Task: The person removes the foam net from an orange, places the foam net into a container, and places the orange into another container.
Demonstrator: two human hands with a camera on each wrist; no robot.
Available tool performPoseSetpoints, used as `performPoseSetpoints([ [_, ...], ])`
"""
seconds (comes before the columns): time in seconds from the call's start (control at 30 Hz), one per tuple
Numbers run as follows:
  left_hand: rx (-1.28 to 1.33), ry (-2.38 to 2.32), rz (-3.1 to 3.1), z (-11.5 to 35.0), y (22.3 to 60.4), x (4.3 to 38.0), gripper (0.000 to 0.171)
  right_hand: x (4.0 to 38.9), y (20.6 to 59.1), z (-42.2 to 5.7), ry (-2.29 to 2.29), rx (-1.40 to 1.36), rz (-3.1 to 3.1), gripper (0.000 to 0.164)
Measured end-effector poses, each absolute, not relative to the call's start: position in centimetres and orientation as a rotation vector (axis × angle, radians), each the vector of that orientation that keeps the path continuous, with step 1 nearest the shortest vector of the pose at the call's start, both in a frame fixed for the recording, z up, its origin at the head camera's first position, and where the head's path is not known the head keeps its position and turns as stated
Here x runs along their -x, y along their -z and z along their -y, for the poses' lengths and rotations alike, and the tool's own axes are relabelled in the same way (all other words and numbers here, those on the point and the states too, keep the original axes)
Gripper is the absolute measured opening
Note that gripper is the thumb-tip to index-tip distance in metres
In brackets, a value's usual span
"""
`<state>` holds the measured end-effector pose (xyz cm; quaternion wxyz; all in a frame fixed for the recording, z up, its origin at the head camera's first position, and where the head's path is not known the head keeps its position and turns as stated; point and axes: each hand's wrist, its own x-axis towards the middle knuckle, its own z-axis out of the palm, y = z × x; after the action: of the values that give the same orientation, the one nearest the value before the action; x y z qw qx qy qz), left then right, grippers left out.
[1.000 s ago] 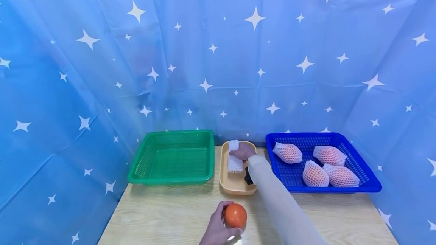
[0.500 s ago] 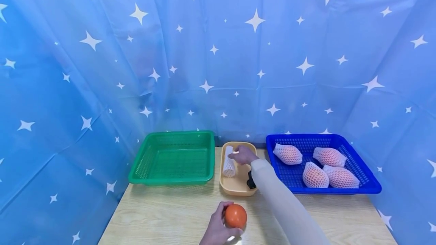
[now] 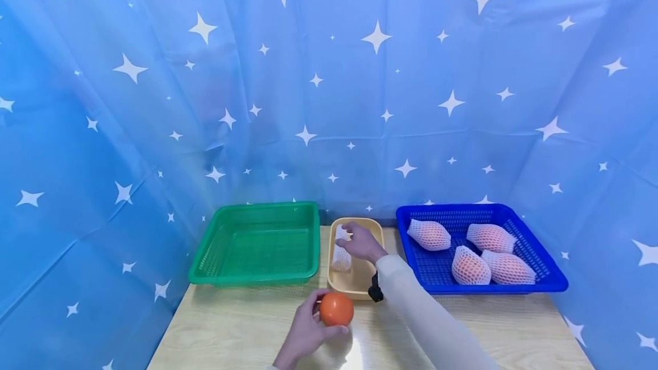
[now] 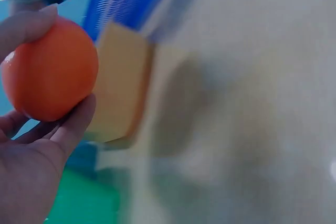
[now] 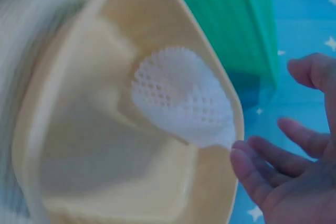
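My left hand (image 3: 307,329) grips an orange (image 3: 337,309) between thumb and fingers, in front of the small tan tray. The left wrist view shows the smooth orange (image 4: 52,69) raised, with a shadow on the tabletop beside it. In the tray (image 3: 361,283) lies a white foam net sleeve (image 3: 341,260), along the left side. Over the tray is my right hand (image 3: 361,242), its fingers spread and holding nothing. From the right wrist, the net sleeve (image 5: 184,98) rests against the tray wall, with fingertips of that hand right by its end.
To the left stands a green basket (image 3: 254,280) with nothing seen in it. On the right, a blue basket (image 3: 429,273) holds several netted fruits (image 3: 490,237). A starry blue curtain (image 3: 329,101) hangs behind the wooden table (image 3: 221,324).
My right hand has let go of the foam net sleeve, which has settled in the tray. My left hand has shifted left and up with the orange.
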<state>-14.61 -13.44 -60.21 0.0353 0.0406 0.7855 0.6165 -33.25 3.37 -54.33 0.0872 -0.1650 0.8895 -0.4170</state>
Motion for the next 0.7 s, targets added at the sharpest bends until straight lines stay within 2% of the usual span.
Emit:
performPoseSetpoints([
  [0.33,-0.219,-1.865,-2.506,18.1,54.3,17.5,0.075,30.7,53.4,-1.6,1.425,0.53,-2.609,0.057],
  [0.7,-0.021,-1.673,-2.733,22.7,50.5,24.4,0.077,29.1,53.9,0.6,1.442,0.29,-2.482,0.065],
])
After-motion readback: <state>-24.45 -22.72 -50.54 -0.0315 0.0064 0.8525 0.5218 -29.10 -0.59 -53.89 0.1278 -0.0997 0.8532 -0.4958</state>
